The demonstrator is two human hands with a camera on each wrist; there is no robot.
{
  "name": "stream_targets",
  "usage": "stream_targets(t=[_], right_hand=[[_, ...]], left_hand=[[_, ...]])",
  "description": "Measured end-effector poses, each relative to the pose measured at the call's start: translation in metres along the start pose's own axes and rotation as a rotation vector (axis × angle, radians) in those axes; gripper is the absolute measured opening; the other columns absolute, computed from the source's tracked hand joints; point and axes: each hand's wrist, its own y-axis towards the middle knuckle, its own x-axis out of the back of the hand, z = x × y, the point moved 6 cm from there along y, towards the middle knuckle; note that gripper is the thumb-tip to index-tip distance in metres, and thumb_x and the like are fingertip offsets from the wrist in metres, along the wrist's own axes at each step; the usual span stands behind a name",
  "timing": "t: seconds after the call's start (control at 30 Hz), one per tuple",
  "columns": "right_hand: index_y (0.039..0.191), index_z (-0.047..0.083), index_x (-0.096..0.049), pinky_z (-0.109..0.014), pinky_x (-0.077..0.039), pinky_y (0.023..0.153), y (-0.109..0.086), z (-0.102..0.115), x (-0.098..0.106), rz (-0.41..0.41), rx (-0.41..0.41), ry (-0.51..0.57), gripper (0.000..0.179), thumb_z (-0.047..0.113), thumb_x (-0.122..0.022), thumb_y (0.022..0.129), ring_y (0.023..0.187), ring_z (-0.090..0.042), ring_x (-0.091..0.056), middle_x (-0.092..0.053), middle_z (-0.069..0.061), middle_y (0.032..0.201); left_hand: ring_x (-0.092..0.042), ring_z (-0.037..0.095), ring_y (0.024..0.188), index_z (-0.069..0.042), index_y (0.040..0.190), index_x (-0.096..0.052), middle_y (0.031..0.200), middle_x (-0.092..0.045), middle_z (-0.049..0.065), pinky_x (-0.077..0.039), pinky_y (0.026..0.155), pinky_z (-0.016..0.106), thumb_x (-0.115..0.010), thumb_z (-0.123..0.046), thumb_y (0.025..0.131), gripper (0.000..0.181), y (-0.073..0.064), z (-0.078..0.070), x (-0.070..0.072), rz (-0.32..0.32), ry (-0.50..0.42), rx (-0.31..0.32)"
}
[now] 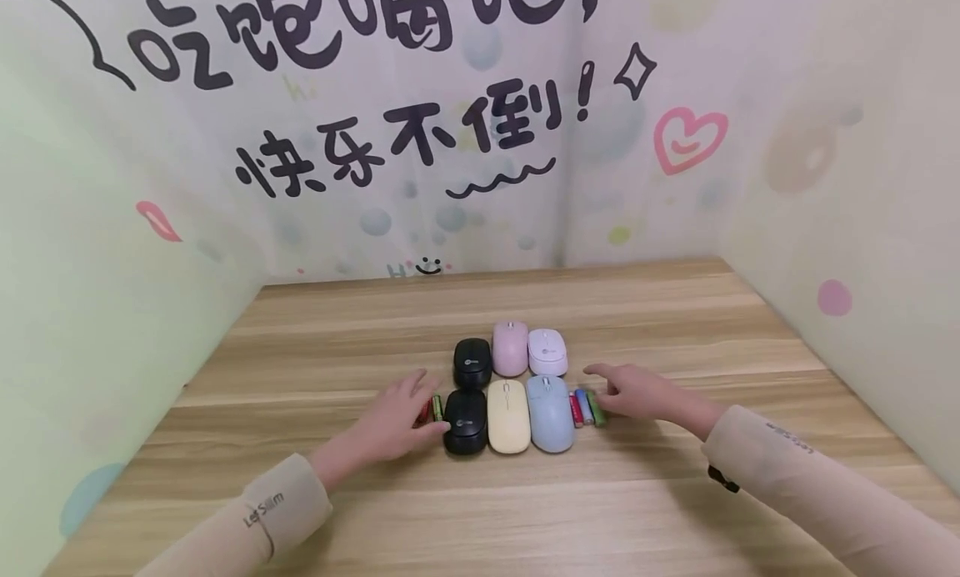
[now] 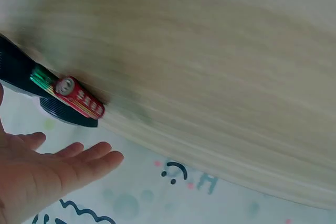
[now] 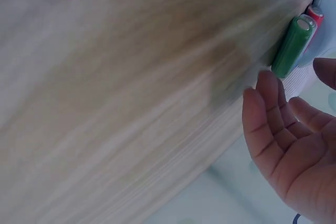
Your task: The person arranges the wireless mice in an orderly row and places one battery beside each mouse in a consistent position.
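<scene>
My left hand (image 1: 396,420) is beside the lower black computer mouse (image 1: 466,424), its fingers loosely extended over a red battery (image 2: 81,98) and a green battery (image 1: 438,408). The thumb tip comes right up to that mouse's left side. On the other side, my right hand (image 1: 633,391) hovers by a green battery (image 1: 597,409), with relaxed, slightly bent fingers and nothing gripped. A blue battery (image 1: 585,408) and a red battery (image 1: 576,410) lie between that green one and the light blue mouse (image 1: 551,416). A cream mouse (image 1: 508,418) sits mid-row.
Behind the front row of mice stand another black mouse (image 1: 472,360), a pink mouse (image 1: 510,348) and a pale lilac mouse (image 1: 548,352), packed close together. The wooden table (image 1: 480,519) meets a printed curtain (image 1: 480,218) at the back, with pale walls on both sides.
</scene>
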Motion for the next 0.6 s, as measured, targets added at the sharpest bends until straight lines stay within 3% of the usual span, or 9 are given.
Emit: stream_targets(t=[0.2, 0.33, 0.47, 0.6], right_hand=[[0.127, -0.002, -0.047, -0.026, -0.040, 0.052, 0.009, 0.004, 0.003, -0.034, -0.011, 0.010, 0.043, 0.015, -0.055, 0.088, 0.057, -0.012, -0.046, -0.053, -0.001, 0.068], [0.128, -0.003, -0.047, -0.038, -0.050, 0.069, 0.022, 0.005, 0.009, -0.105, -0.027, -0.011, 0.047, 0.023, -0.055, 0.090, 0.080, -0.024, -0.059, -0.062, -0.015, 0.094], [0.133, 0.000, -0.044, -0.052, -0.043, 0.090, 0.041, 0.013, 0.012, -0.150, -0.050, -0.042, 0.054, 0.031, -0.054, 0.090, 0.111, -0.039, -0.051, -0.048, -0.028, 0.126], [0.136, 0.002, -0.041, -0.054, -0.039, 0.094, 0.063, 0.023, 0.011, -0.134, -0.068, -0.066, 0.060, 0.033, -0.059, 0.087, 0.116, -0.042, -0.046, -0.036, -0.030, 0.135]], left_hand=[[-0.035, 0.042, 0.126, -0.013, 0.142, -0.033, 0.142, -0.031, 0.023, -0.028, 0.102, 0.053, -0.054, -0.048, 0.088, 0.067, 0.001, -0.008, -0.004, 0.036, 0.006, -0.024], [-0.036, 0.041, 0.126, -0.017, 0.142, -0.033, 0.142, -0.032, 0.021, -0.029, 0.102, 0.053, -0.053, -0.049, 0.088, 0.066, 0.002, -0.012, -0.005, 0.050, 0.002, -0.033], [-0.036, 0.041, 0.126, -0.017, 0.142, -0.032, 0.141, -0.033, 0.022, -0.029, 0.102, 0.053, -0.054, -0.050, 0.087, 0.068, 0.003, -0.017, -0.005, 0.053, 0.007, -0.063], [-0.034, 0.042, 0.127, -0.016, 0.143, -0.031, 0.142, -0.032, 0.022, -0.028, 0.103, 0.053, -0.054, -0.051, 0.086, 0.070, 0.006, -0.021, -0.005, 0.080, 0.009, -0.081]])
